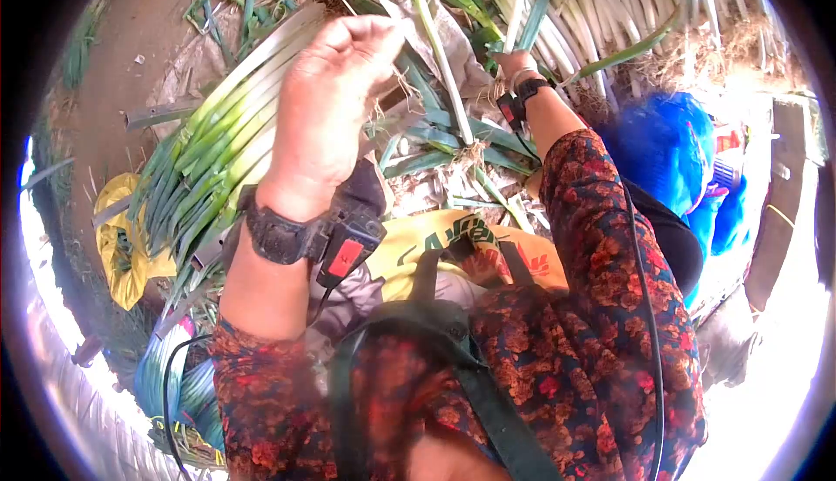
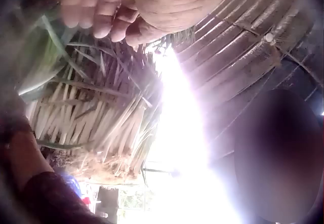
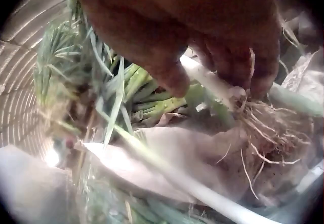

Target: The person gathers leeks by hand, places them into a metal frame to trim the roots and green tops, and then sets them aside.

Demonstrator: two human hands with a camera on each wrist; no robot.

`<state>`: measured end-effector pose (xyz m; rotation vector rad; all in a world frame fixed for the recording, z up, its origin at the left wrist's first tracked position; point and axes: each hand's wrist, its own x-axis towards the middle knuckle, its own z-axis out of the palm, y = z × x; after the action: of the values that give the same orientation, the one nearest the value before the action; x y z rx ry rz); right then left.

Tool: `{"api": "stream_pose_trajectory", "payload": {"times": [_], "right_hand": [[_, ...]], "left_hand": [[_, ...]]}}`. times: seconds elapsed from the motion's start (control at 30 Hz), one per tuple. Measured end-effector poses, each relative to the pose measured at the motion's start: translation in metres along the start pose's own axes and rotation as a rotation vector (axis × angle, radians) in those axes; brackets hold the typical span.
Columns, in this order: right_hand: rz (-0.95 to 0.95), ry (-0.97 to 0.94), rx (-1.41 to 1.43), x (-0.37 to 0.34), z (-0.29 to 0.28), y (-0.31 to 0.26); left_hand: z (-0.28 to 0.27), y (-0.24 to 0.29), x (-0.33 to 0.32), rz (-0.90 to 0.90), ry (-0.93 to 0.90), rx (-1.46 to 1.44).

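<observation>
A large, thick pile of long leeks with white stalks, green leaves and brown hairy roots (image 1: pixel 601 11) lies at the far right side. At the left is a flat bundle of leeks with clean white ends and green tops (image 1: pixel 209 141), laid side by side. Smaller is the bare left hand (image 1: pixel 335 89), raised near this bundle; its fingers are close together, loosely bent, and hold nothing. The bare right hand (image 1: pixel 515 63) is at the near edge of the pile, and in the right wrist view its thumb and fingers pinch one single leek with white stalk (image 3: pixel 210 79) close above the root end. The smallest part is its tuft of thin, pale brown roots (image 3: pixel 268 133), hanging free beyond the fingers. To do this well, I think, the grip should stay firm but soft, because the white stalk may bruise, and the leaves should be drawn out without pulling the neighbours.
</observation>
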<state>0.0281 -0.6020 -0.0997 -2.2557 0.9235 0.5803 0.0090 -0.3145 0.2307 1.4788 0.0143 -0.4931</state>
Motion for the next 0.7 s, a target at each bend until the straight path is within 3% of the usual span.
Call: {"api": "stream_pose_trajectory", "payload": {"times": [0.07, 0.17, 0.2, 0.23, 0.27, 0.37, 0.43, 0.53, 0.57, 0.63, 0.67, 0.7], "right_hand": [[-0.149, 0.089, -0.082, 0.012, 0.025, 0.005], [-0.103, 0.187, 0.112, -0.056, 0.034, -0.021], [-0.007, 0.108, 0.240, -0.080, 0.045, -0.023], [-0.056, 0.218, 0.290, -0.098, 0.066, -0.019], [-0.132, 0.280, 0.139, -0.095, 0.108, 0.014], [-0.088, 0.123, -0.027, -0.132, 0.142, 0.051], [-0.031, 0.177, -0.015, -0.140, 0.140, 0.046], [0.001, -0.102, -0.016, -0.123, 0.112, 0.034], [0.020, -0.205, -0.023, -0.115, 0.100, 0.031], [-0.138, -0.281, -0.065, -0.119, 0.064, 0.019], [-0.225, -0.233, -0.010, -0.113, 0.057, 0.022], [-0.158, -0.324, 0.180, -0.125, 0.029, 0.011]], "left_hand": [[-0.004, 0.007, 0.008, -0.001, 0.046, -0.019], [-0.003, 0.017, 0.006, 0.038, 0.067, 0.092], [0.000, 0.022, 0.004, -0.059, 0.115, 0.071], [-0.003, 0.021, 0.008, -0.037, 0.082, 0.056], [-0.006, 0.019, 0.009, -0.020, 0.050, 0.040], [-0.008, 0.017, 0.005, 0.006, 0.046, 0.043], [-0.009, 0.016, 0.006, 0.006, 0.067, 0.009], [-0.012, 0.015, 0.010, 0.000, 0.129, -0.007], [-0.015, 0.014, 0.013, 0.051, 0.128, 0.014], [-0.019, 0.006, 0.020, 0.157, 0.131, 0.051], [-0.018, 0.003, 0.022, 0.279, 0.098, 0.224], [-0.017, -0.002, 0.023, 0.396, 0.072, 0.402]]}}
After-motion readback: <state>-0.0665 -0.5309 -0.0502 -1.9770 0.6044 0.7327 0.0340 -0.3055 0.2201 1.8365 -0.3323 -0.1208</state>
